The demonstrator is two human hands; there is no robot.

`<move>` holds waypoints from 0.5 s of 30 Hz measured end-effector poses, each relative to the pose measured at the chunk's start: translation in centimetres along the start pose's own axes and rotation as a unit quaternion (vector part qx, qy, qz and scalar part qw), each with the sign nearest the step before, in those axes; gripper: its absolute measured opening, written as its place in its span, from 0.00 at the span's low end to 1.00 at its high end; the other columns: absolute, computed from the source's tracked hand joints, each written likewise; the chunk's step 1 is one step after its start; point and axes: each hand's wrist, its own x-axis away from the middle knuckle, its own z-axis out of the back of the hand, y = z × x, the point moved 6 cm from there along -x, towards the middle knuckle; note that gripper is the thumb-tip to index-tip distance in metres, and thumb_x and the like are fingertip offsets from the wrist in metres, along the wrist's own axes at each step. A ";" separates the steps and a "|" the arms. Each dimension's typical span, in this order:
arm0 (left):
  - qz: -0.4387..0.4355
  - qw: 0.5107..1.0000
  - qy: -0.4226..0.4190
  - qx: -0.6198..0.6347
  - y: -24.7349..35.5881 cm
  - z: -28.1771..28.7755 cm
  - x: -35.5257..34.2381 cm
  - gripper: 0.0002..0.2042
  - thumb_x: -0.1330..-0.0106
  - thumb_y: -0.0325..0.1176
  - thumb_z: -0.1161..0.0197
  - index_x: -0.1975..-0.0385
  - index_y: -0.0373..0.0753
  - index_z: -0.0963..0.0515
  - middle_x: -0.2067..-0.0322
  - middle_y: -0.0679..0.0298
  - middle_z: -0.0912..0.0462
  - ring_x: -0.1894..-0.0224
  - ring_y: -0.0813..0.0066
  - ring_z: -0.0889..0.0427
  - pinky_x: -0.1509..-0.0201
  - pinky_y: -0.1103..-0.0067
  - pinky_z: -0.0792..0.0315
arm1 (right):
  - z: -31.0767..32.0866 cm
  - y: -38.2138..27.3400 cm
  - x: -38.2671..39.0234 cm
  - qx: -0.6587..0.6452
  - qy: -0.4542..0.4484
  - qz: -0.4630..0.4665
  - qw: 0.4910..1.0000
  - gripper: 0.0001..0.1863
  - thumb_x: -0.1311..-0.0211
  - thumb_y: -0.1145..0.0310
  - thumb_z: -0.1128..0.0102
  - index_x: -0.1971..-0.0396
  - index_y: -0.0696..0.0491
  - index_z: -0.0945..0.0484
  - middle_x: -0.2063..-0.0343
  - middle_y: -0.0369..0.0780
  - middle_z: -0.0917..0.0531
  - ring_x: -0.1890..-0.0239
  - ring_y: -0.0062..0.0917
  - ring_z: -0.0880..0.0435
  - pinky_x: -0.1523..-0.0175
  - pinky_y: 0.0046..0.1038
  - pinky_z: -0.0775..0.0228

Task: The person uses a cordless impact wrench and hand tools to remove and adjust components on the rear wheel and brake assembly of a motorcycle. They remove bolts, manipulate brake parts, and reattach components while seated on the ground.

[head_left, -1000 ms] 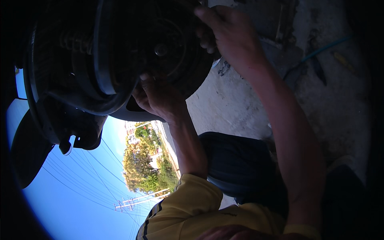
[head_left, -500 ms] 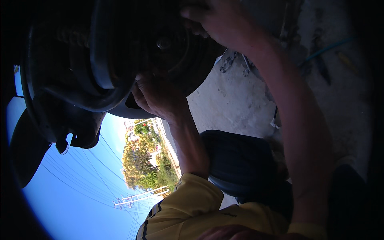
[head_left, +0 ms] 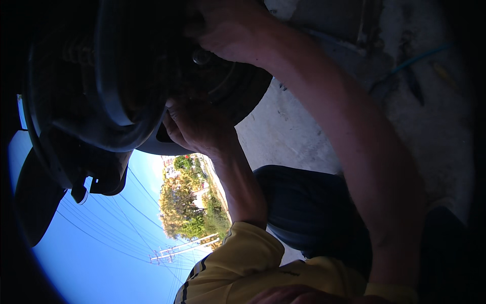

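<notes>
A dark wheel point(head_left: 253, 93) with a round metal nut or axle end point(head_left: 201, 57) near its middle fills the upper part of the head view. My left hand point(head_left: 200, 126) is closed at the wheel's lower side, its thumb and fingertips beside a curved dark tube point(head_left: 109, 142). What it grips is lost in shadow. Above the nut, my right hand point(head_left: 228, 30) reaches in from the right with curled fingers. Its fingertips fade into darkness, so anything held there cannot be made out.
A coil spring point(head_left: 78, 53) and a dark fender-like part point(head_left: 38, 195) lie left of the wheel. On the concrete floor point(head_left: 288, 126) at right are a teal hose or cord point(head_left: 417, 61) and a dark pointed tool point(head_left: 414, 86). My bent knee point(head_left: 304, 195) is below.
My right hand has moved left, further in over the wheel, and its forearm now covers things on the floor. The left hand stays near the same spot. The view has shifted slightly.
</notes>
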 end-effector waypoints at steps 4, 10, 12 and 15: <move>-0.042 0.998 -0.028 -0.038 -0.2 0.9 0.1 0.12 0.22 0.40 0.45 0.52 0.39 0.20 0.62 0.62 0.14 0.61 0.74 0.16 0.50 0.70 0.24 | 0.8 -0.8 0.3 0.026 -0.032 -0.028 0.999 0.09 0.37 0.65 0.40 0.69 0.52 0.13 0.70 0.38 0.18 0.63 0.33 0.17 0.62 0.34 0.25; -0.083 0.971 0.061 -0.218 1.0 -1.2 0.4 0.10 0.26 0.36 0.40 0.70 0.41 0.20 0.78 0.68 0.21 0.74 0.78 0.21 0.60 0.70 0.28 | 2.5 -2.6 1.4 0.185 -0.051 0.060 0.980 0.07 0.39 0.66 0.37 0.67 0.50 0.12 0.70 0.36 0.19 0.65 0.29 0.20 0.66 0.30 0.27; -0.100 0.974 0.076 -0.191 0.5 -1.4 0.0 0.11 0.26 0.35 0.40 0.72 0.40 0.21 0.79 0.69 0.23 0.74 0.78 0.22 0.60 0.70 0.29 | 2.3 -2.6 1.2 0.187 -0.061 0.051 0.979 0.07 0.41 0.67 0.35 0.65 0.50 0.13 0.69 0.37 0.18 0.64 0.29 0.19 0.65 0.30 0.26; -0.102 0.969 0.106 -0.201 0.3 -1.4 -0.6 0.11 0.26 0.34 0.40 0.73 0.39 0.21 0.80 0.69 0.23 0.74 0.79 0.21 0.59 0.70 0.28 | 1.9 -2.2 1.0 0.146 -0.062 0.034 0.987 0.08 0.39 0.67 0.35 0.63 0.51 0.13 0.69 0.39 0.17 0.65 0.30 0.17 0.64 0.30 0.24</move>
